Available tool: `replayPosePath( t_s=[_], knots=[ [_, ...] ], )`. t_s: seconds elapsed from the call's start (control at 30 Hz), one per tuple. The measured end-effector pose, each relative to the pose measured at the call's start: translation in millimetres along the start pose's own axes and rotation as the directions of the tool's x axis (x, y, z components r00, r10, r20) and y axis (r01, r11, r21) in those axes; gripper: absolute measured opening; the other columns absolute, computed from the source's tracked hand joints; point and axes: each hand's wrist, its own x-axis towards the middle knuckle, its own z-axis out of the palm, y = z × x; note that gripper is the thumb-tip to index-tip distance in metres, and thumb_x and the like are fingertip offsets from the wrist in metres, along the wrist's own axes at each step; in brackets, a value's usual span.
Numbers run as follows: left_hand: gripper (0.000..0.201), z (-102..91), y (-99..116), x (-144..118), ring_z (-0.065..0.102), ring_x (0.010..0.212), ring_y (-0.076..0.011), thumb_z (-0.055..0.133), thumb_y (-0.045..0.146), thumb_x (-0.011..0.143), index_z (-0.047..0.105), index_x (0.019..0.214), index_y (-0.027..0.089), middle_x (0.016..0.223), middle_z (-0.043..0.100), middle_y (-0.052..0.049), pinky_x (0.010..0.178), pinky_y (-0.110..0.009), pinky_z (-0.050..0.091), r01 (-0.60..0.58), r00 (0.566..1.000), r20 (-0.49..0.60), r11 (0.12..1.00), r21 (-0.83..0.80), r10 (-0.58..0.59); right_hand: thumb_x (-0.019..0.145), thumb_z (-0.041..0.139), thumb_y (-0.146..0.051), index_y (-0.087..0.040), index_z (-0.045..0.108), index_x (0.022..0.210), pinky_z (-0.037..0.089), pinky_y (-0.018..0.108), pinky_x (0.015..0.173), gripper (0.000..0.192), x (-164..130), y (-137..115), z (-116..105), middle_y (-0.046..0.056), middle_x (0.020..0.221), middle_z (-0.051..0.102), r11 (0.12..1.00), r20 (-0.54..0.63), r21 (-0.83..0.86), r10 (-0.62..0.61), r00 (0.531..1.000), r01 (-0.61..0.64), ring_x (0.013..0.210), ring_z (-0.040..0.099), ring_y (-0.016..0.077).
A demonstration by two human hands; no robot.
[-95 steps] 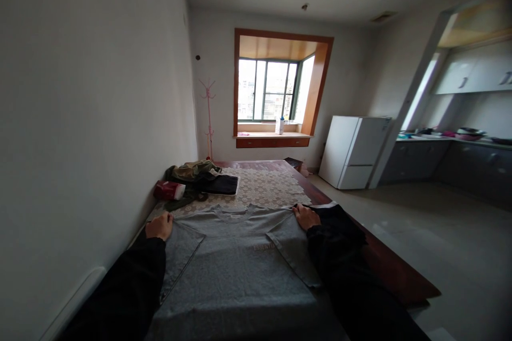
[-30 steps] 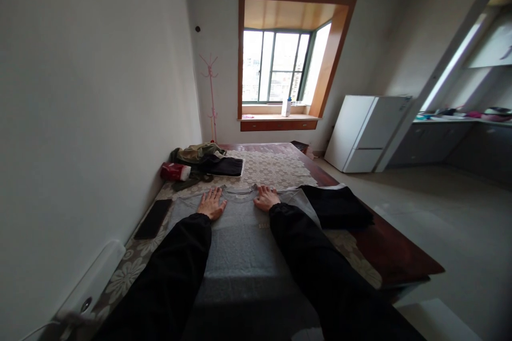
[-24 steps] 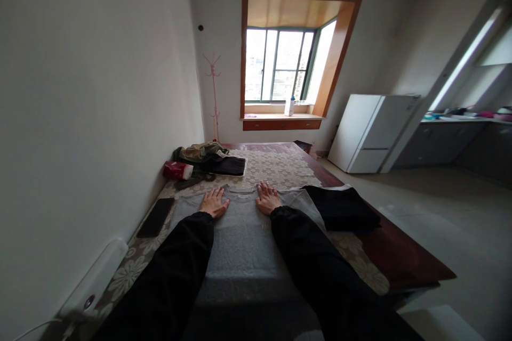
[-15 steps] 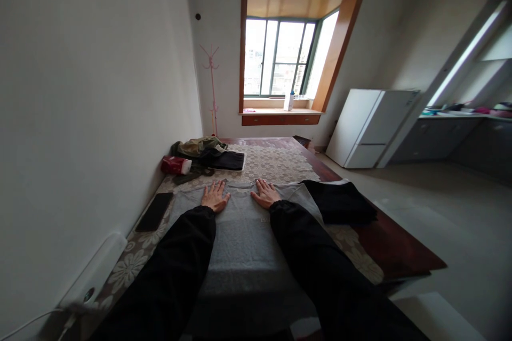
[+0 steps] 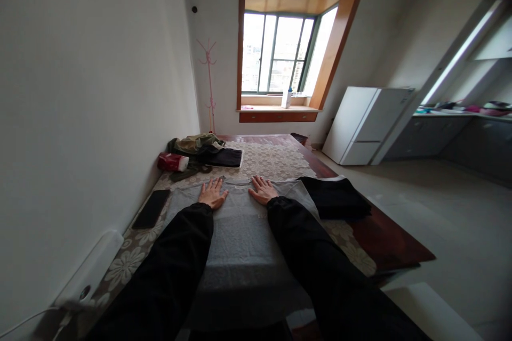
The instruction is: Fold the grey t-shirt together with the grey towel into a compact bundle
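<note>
From my end I'm seeing a grey T-shirt (image 5: pixel 244 240) lying face up on the table (image 5: pixel 394 240), collar pointing toward the window (image 5: pixel 276 53) and body running back toward the wearer between two black sleeves. The left hand (image 5: pixel 213 193) is resting flat on it just left of the collar, fingers spread and not gripping anything. The right hand (image 5: pixel 263 189) is doing the same on the other side of the neckline, palm down, fingers loose and pointing away. The lower part is sitting in deep shadow, so I honestly can't tell where the hem is ending.

Over on the left, a dark phone (image 5: pixel 152 209) is lying near the shirt's edge, on the lace tablecloth (image 5: pixel 276 157). Some folded black clothing (image 5: pixel 336 198) is sitting just beside the shirt on the right. Further back by the wall, a red packet (image 5: pixel 172 161) is leaning in next to a heap of olive clothes (image 5: pixel 194 143), and a white fridge (image 5: pixel 364 125) is standing beyond the table.
</note>
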Motion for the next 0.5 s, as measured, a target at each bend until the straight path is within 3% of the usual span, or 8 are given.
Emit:
replayPosePath(
  t_s=[0.2,0.37,0.5],
  knots=[
    [0.078,-0.6,0.2,-0.2,0.008,0.156,-0.0275,0.017,0.064,0.094,0.015,0.160,0.023,0.169,0.019,-0.004,0.125,-0.056,0.005,-0.003,1.000,-0.001,1.000,0.004,0.003,0.097,0.020,-0.067,-0.023,0.006,0.162,-0.001,0.046,0.123,0.079,-2.4,-1.1,-2.7,0.004,0.170,0.004,1.000,0.018,0.004,0.001,1.000,-0.001,0.155,0.001,0.0225],
    [0.079,-0.4,0.8,-0.1,0.007,0.156,-0.0281,0.019,0.064,0.094,0.015,0.160,0.022,0.169,0.019,-0.005,0.125,-0.057,0.007,-0.002,1.000,-0.005,1.000,0.005,0.002,0.096,0.019,-0.069,-0.029,0.003,0.162,-0.009,0.067,0.116,0.079,-5.7,-3.6,-6.1,0.003,0.170,0.002,1.000,0.027,0.012,0.016,1.000,-0.017,0.155,-0.003,0.0287],
    [0.079,0.2,0.6,-0.7,0.006,0.156,-0.0276,0.019,0.064,0.094,0.016,0.160,0.021,0.169,0.018,-0.005,0.125,-0.056,0.006,-0.001,1.000,-0.012,1.000,-0.012,0.001,0.095,0.020,-0.072,-0.031,0.002,0.161,-0.008,0.072,0.113,0.080,-7.1,-4.5,-8.3,0.003,0.170,-0.001,0.999,0.037,0.029,0.018,0.999,-0.019,0.154,-0.004,0.0298]
  ],
)
